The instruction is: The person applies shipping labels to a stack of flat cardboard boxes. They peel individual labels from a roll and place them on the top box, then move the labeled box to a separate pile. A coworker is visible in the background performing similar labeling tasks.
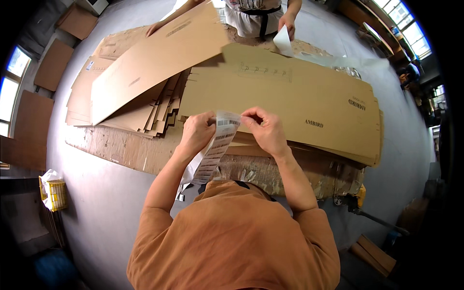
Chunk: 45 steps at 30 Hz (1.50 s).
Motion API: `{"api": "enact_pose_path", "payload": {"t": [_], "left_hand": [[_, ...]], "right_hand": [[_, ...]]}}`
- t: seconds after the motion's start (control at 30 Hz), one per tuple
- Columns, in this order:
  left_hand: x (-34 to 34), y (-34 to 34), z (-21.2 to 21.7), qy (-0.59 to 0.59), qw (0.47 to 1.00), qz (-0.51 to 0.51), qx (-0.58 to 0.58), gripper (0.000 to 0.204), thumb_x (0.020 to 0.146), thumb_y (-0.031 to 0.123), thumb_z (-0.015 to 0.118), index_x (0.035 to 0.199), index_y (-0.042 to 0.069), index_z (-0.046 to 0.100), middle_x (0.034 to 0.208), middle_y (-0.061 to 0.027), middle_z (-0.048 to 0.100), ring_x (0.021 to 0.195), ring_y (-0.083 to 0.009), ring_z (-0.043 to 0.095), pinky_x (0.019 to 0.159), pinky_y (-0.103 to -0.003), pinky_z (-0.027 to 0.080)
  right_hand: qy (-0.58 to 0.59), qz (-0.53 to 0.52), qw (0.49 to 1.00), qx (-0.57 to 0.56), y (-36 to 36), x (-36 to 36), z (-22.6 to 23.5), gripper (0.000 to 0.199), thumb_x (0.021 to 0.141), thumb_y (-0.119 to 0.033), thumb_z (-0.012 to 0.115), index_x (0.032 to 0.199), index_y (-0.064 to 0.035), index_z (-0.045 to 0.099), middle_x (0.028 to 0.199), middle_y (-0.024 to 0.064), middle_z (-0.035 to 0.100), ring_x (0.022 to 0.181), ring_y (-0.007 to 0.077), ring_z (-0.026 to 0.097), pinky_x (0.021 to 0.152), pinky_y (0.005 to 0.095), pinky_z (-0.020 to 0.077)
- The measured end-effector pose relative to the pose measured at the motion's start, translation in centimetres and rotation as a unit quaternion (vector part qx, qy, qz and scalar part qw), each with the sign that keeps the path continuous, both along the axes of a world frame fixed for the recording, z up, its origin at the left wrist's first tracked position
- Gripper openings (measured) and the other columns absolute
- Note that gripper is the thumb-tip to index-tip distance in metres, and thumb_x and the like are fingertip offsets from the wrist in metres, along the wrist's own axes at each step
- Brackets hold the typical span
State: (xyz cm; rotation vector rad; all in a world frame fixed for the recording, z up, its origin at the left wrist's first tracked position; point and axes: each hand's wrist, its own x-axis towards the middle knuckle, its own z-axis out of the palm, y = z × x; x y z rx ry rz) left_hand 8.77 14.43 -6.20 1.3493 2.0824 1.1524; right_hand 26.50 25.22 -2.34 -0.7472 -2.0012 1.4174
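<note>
Left hand and right hand close together, both pinching the top of a long white strip of printed barcode labels; strip hangs over the flat brown cardboard sheet; co-worker's hand holds white paper opposite.

Worn wooden worktable — flat cardboard sheets stacked on top, fanned pile at left

A label strip hangs between both hands, before flattened cartons stacked on a pallet — a co-worker stands behind.
</note>
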Motion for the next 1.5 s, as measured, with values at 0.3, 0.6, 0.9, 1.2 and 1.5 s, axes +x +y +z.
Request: {"api": "enact_pose_path", "payload": {"t": [0.3, 0.6, 0.9, 1.2, 1.5], "left_hand": [[-0.9, 2.5, -5.6, 0.069, 0.997, 0.021, -0.005, 0.012, 0.075, 0.010, 0.059, 0.085, 0.011, 0.065, 0.077, -0.0112, 0.065, 0.074, -0.0310, 0.063, 0.065, -0.040, 0.049], [-0.6, 2.8, -5.6, 0.094, 0.995, 0.030, 0.030, 0.008, 0.073, 0.008, 0.060, 0.080, 0.010, 0.063, 0.073, -0.0092, 0.063, 0.071, -0.0294, 0.062, 0.063, -0.040, 0.048], [-0.5, 2.9, -5.9, 0.111, 0.993, 0.036, 0.024, 0.006, 0.074, 0.011, 0.062, 0.080, 0.009, 0.061, 0.072, -0.0096, 0.062, 0.070, -0.0296, 0.061, 0.062, -0.040, 0.047], [-0.3, 2.8, -5.9, 0.116, 0.992, 0.045, 0.030, 0.007, 0.075, 0.013, 0.062, 0.080, 0.008, 0.061, 0.073, -0.0097, 0.063, 0.072, -0.0296, 0.062, 0.063, -0.040, 0.047], [-0.2, 2.8, -5.9, 0.099, 0.994, 0.047, 0.019, 0.008, 0.076, 0.012, 0.059, 0.083, 0.008, 0.063, 0.077, -0.0118, 0.064, 0.076, -0.0318, 0.062, 0.065, -0.041, 0.047]], "right_hand": [[0.013, -0.067, 0.984, -0.163, 13.3, -5.9, -4.0, 0.009, 0.086, -0.007, 0.060, 0.086, 0.0014, 0.064, 0.071, -0.0008, 0.058, 0.060, 0.0046, 0.048, 0.054, 0.0203, 0.0390], [-0.110, -0.085, 0.983, -0.116, 17.3, -15.2, -9.2, 0.010, 0.084, -0.008, 0.064, 0.085, 0.0015, 0.067, 0.076, 0.0055, 0.066, 0.066, 0.0110, 0.058, 0.060, 0.0254, 0.0452], [-0.170, -0.110, 0.979, 0.008, 17.5, -16.3, -10.5, 0.010, 0.079, -0.011, 0.066, 0.077, -0.0011, 0.069, 0.074, 0.0136, 0.068, 0.070, 0.0227, 0.065, 0.067, 0.0347, 0.0502], [-0.359, -0.136, 0.878, 0.286, 14.9, -16.6, -7.2, 0.030, 0.081, -0.021, 0.066, 0.108, -0.0079, 0.059, 0.099, 0.0132, 0.065, 0.089, 0.0351, 0.063, 0.073, 0.0432, 0.0509], [-0.280, -0.076, 0.837, 0.463, 12.0, -8.3, -8.3, 0.037, 0.085, -0.021, 0.062, 0.117, -0.0029, 0.057, 0.134, 0.0182, 0.044, 0.125, 0.0328, 0.042, 0.100, 0.0481, 0.0336]]}}
